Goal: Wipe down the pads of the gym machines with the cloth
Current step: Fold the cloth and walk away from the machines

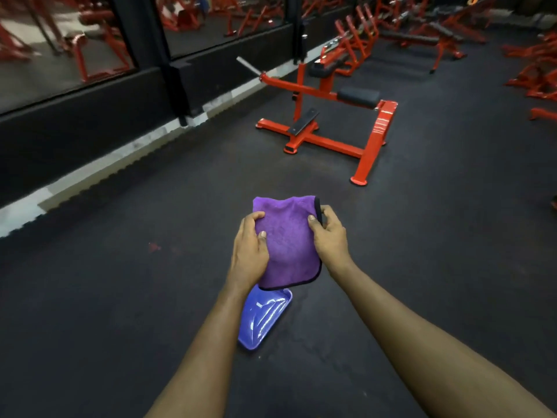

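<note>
I hold a purple cloth (286,239) with a dark hem in front of me, over the dark rubber floor. My left hand (250,248) grips its left edge, thumb on top. My right hand (328,233) pinches its right edge near the top corner. Ahead stands a red steel gym machine (328,128) with a black seat pad (358,96) and a black upper pad (327,67). It is well beyond my hands, apart from the cloth.
A blue plastic tray (265,321) lies on the floor below the cloth. A mirrored wall with a black base and a white floor strip (150,140) runs along the left. More red benches and machines (422,34) fill the far right and back.
</note>
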`<state>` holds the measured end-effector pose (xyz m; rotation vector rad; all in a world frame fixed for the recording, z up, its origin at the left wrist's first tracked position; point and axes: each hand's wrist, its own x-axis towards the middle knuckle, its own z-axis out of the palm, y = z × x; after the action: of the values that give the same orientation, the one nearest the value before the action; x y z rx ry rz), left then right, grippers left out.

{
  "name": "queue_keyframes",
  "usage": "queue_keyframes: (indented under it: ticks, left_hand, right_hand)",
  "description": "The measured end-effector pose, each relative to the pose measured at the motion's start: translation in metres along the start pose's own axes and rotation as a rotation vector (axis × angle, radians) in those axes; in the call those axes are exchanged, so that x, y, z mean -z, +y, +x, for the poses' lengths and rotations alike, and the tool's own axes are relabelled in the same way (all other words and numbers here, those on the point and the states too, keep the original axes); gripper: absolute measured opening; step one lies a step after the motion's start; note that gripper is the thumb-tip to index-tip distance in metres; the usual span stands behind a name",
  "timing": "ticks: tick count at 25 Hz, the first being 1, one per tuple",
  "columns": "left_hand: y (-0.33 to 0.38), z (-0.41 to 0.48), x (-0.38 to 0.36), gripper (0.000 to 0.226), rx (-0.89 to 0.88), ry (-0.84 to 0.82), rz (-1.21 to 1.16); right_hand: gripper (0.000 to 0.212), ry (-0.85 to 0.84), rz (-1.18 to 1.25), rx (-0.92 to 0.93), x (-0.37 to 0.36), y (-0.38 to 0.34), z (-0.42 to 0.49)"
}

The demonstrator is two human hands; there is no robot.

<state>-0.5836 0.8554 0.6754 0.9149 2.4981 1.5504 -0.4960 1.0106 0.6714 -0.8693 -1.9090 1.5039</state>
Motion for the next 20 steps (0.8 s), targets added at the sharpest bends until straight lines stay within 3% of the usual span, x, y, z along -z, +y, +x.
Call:
queue_keyframes:
  ticks: [13, 20]
  left_hand:
    - [-0.11, 0.109, 0.05, 0.039, 0.293, 0.325, 0.081]
    - [-0.159, 0.124, 0.029, 0.044, 0.505, 0.439, 0.129]
  right_hand:
    - [0.008, -0.472, -0.052, 0.021, -0.173, -0.006, 0.145]
    - [0.006, -0.711, -0.102, 0.007, -0.227, 0.03, 0.194]
